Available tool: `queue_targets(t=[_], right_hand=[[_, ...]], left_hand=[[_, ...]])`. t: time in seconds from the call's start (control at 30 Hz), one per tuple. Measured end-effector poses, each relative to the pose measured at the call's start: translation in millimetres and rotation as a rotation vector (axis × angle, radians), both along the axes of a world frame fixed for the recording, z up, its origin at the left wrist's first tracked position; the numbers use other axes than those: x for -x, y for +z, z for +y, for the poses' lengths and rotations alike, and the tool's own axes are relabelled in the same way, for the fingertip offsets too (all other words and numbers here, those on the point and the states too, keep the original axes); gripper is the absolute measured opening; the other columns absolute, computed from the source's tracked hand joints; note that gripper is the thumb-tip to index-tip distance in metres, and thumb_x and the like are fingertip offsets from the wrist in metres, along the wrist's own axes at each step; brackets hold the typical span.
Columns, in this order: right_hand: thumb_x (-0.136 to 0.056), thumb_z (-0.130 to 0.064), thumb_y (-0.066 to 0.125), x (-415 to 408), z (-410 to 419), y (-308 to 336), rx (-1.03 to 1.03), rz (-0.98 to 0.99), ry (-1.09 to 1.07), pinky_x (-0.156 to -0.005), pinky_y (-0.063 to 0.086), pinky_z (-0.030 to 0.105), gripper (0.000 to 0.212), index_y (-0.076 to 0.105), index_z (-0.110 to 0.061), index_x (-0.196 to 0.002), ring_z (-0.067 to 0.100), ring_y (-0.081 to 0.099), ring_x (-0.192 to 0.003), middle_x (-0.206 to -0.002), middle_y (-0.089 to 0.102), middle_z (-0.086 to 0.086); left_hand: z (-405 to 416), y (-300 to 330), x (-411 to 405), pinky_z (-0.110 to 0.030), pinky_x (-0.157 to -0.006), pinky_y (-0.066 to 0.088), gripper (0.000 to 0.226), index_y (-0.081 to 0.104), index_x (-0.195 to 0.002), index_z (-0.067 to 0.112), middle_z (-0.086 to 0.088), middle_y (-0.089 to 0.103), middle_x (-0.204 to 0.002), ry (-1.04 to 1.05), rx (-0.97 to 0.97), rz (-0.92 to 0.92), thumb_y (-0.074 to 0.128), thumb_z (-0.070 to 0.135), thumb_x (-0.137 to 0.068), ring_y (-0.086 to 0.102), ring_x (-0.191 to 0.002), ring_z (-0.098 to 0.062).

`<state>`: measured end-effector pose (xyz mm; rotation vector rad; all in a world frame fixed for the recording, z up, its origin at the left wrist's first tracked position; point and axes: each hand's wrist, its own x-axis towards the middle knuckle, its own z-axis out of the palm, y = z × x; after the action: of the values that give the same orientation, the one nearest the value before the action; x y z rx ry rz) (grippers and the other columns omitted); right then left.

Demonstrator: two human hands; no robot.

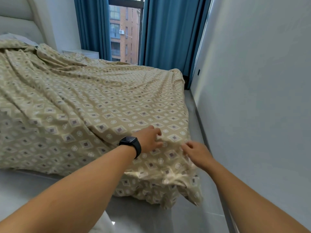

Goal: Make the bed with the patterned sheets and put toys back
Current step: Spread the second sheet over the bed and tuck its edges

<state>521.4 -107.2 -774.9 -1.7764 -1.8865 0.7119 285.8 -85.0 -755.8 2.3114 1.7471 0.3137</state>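
Grip, left hand: left hand (pixel 149 138), black watch (pixel 131 143) on the wrist, rests on the patterned sheet (pixel 94 105) near the bed's foot corner; fingers curled down into the cloth, apparently bunching a fold, though whether cloth is truly pinched cannot be told.
Grip, right hand: right hand (pixel 197 154) lies just beside the left, at the sheet's corner edge; fingers loosely bent with the tips touching the fabric, not plainly closed round it.
Sheet, place: spread over the bed (pixel 25 178), wrinkled in long diagonal folds towards the headboard (pixel 18 22); the near corner hangs off the mattress and bunches down towards the floor (pixel 193 105).
Sheet, handling: judged thin, light and limp; slightly glossy where it catches light, so likely a little slippery. It will drag and crease rather than slide flat, and a tug at one corner should travel along the folds.
Where to take hold: probably the hanging corner and the hem either side of it, one hand on each, to pull taut towards the foot.
Toys: none in view.
Containers: none visible; a white bedside stand (pixel 84 52) sits near the blue curtains (pixel 161 31), nothing seen on it.
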Motion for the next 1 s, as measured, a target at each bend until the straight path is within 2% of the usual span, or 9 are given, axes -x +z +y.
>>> queue_targets(t=[0.07, 0.17, 0.27, 0.4, 0.5, 0.67, 0.77, 0.9, 1.0], right_hand=[[-0.097, -0.041, 0.061, -10, 13, -10, -0.077, 0.118, -0.205, -0.081, 0.05, 0.032, 0.027, 0.065, -0.02, -0.113, 0.012, 0.062, -0.09, -0.108, 0.068, -0.001], [-0.095, -0.04, 0.067, -19, 31, -26, 0.107, 0.322, -0.287, -0.089, 0.053, 0.037, 0.051, 0.054, -0.017, -0.139, 0.021, 0.062, -0.104, -0.124, 0.062, 0.004], [-0.097, -0.034, 0.066, -14, 43, -39, 0.236, 0.38, -0.225, -0.064, 0.046, 0.025, 0.032, 0.068, -0.014, -0.122, 0.012, 0.06, -0.079, -0.11, 0.07, 0.004], [-0.093, -0.032, 0.072, -8, 48, -41, 0.07, 0.236, -0.28, -0.077, 0.052, 0.037, 0.017, 0.07, -0.016, -0.087, 0.02, 0.065, -0.082, -0.089, 0.072, 0.003], [-0.095, -0.035, 0.068, -17, 40, -30, -0.013, 0.136, -0.293, -0.076, 0.051, 0.035, 0.018, 0.066, -0.02, -0.085, 0.017, 0.063, -0.083, -0.086, 0.068, -0.003], [-0.098, -0.016, 0.054, -27, 26, 15, -0.166, 0.023, -0.285, -0.064, 0.042, 0.033, 0.02, 0.056, -0.017, -0.079, 0.019, 0.056, -0.074, -0.08, 0.062, 0.001], [-0.094, -0.013, 0.053, -31, 23, 34, -0.287, -0.033, -0.315, -0.061, 0.041, 0.034, 0.017, 0.053, -0.018, -0.078, 0.024, 0.057, -0.074, -0.08, 0.062, 0.004], [-0.096, -0.02, 0.053, -28, 18, 1, 0.034, -0.259, -0.232, -0.075, 0.045, 0.033, 0.01, 0.057, -0.017, -0.087, 0.029, 0.06, -0.092, -0.101, 0.065, 0.006], [-0.096, -0.016, 0.05, -23, 24, -12, 0.117, -0.23, -0.232, -0.073, 0.043, 0.031, 0.011, 0.054, -0.014, -0.087, 0.031, 0.058, -0.091, -0.101, 0.064, 0.011]], left_hand=[[6, -8, -5, -0.036, -0.089, 0.05, 0.05, 0.047, -0.139, 0.032, 0.005, 0.046, -0.135, 0.011, -0.109, 0.058, 0.063, 0.046, -0.093, 0.051, -0.117, -0.021], [14, -18, -9, -0.035, -0.087, 0.047, 0.043, 0.051, -0.136, 0.033, 0.005, 0.05, -0.132, 0.012, -0.143, 0.14, 0.062, 0.04, -0.095, 0.05, -0.118, -0.023], [21, -25, -12, -0.032, -0.076, 0.046, 0.02, 0.062, -0.118, 0.031, 0.007, 0.058, -0.117, 0.043, -0.219, 0.067, 0.057, 0.028, -0.098, 0.055, -0.109, -0.021], [22, -22, -12, -0.031, -0.071, 0.046, 0.011, 0.066, -0.096, 0.025, 0.008, 0.062, -0.1, 0.036, -0.285, 0.036, 0.057, 0.019, -0.097, 0.058, -0.097, -0.019], [21, -15, -12, -0.032, -0.074, 0.048, 0.012, 0.067, -0.097, 0.024, 0.007, 0.064, -0.1, 0.038, -0.268, 0.023, 0.056, 0.022, -0.098, 0.058, -0.094, -0.018], [17, -10, -19, -0.033, -0.076, 0.049, 0.011, 0.059, -0.108, 0.028, 0.011, 0.056, -0.107, -0.048, -0.232, -0.018, 0.06, 0.033, -0.099, 0.054, -0.099, -0.016], [18, -6, -21, -0.035, -0.072, 0.05, 0.008, 0.06, -0.105, 0.024, 0.008, 0.058, -0.103, -0.067, -0.321, -0.004, 0.058, 0.021, -0.098, 0.052, -0.094, -0.018], [16, -9, -18, -0.036, -0.075, 0.05, 0.01, 0.067, -0.097, 0.022, 0.006, 0.062, -0.1, -0.124, -0.316, 0.0, 0.058, 0.025, -0.1, 0.056, -0.094, -0.018], [14, -14, -18, -0.034, -0.075, 0.05, 0.011, 0.069, -0.095, 0.021, 0.007, 0.062, -0.099, -0.17, -0.305, 0.04, 0.059, 0.025, -0.099, 0.056, -0.095, -0.017]])
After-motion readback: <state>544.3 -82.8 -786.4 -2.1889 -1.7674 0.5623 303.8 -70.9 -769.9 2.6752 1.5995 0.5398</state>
